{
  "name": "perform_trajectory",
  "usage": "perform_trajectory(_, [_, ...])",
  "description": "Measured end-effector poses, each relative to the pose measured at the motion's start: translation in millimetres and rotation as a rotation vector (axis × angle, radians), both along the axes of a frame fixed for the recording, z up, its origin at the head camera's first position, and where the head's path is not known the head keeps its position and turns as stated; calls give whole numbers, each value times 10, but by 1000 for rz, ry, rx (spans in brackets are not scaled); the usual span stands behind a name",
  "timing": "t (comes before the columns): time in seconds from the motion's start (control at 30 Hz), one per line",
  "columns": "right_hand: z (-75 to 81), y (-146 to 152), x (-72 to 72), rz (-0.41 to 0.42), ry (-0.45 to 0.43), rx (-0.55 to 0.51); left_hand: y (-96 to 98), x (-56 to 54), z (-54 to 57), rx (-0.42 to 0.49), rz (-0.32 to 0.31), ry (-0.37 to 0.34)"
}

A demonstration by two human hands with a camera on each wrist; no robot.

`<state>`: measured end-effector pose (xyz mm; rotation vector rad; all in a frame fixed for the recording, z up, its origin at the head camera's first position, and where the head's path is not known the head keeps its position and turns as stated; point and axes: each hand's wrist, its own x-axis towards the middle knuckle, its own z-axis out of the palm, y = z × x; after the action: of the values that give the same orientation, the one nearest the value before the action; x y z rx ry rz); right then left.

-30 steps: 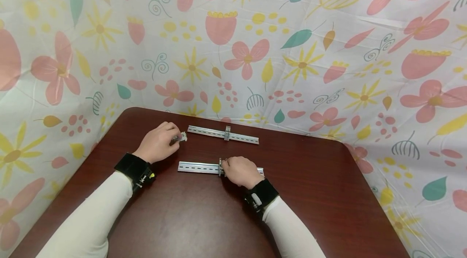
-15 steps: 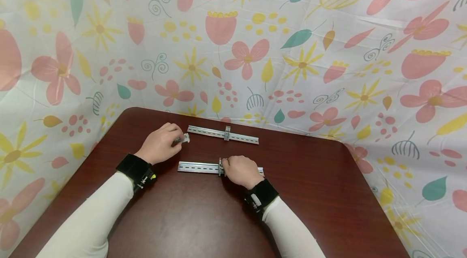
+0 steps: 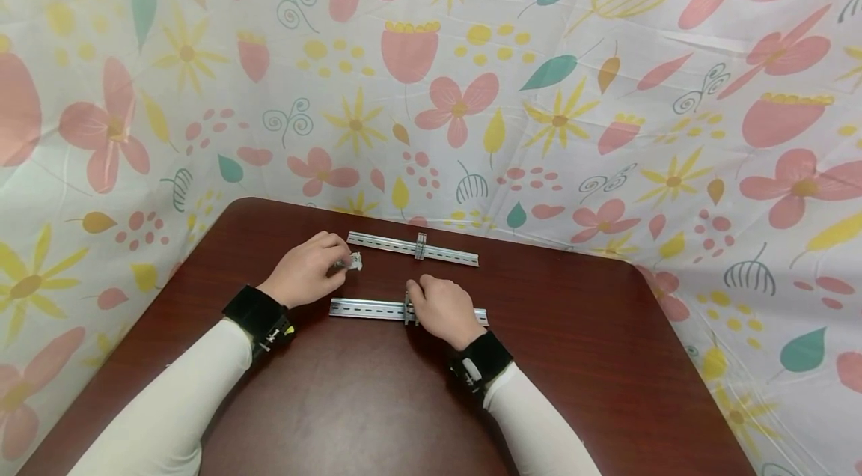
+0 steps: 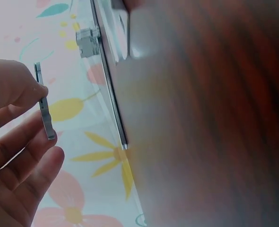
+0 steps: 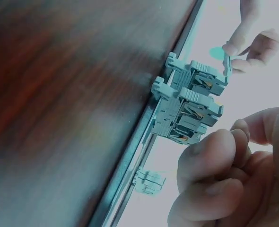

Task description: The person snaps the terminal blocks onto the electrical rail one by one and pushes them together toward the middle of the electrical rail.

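Note:
My left hand [image 3: 308, 270] pinches a thin grey terminal block end plate [image 4: 44, 104] between thumb and fingers, above the table left of centre. The plate stands on edge in the left wrist view. A slotted metal DIN rail [image 3: 367, 308] lies nearest me, with grey terminal blocks [image 5: 189, 111] clipped across it. Just right of these blocks hovers my right hand [image 3: 444, 309], covering part of the rail. Its fingers [image 5: 210, 156] are loosely curled close to the blocks, apparently holding nothing; whether one touches is unclear.
A second DIN rail [image 3: 384, 242] lies farther back, bearing a terminal block [image 3: 420, 245]. Both rails rest on a dark red-brown table [image 3: 323, 401]. A flowered cloth [image 3: 431, 124] hangs behind the table's back edge.
My left hand has moved right and slightly nearer the near rail, carrying the end plate. My right hand's fingers have lifted a little off the terminal blocks.

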<state>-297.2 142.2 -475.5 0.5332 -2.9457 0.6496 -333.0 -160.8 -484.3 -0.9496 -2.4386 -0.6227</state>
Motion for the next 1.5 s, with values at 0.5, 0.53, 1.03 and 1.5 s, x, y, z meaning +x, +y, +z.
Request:
perform_trajectory(0.5, [23,21,-10,77,-101,-247,269,138,69,8,-119,67])
perform_trajectory(0.53, [24,23,-10,79,-100,-252,283,140,68,7,-125,74])
perform_trajectory(1.03, [64,32,30,168,-149,-354,434,213,67,24,-212,153])
perform_trajectory(1.5, [62,20,32,184,-177,-357,561,297,125,53,-283,210])
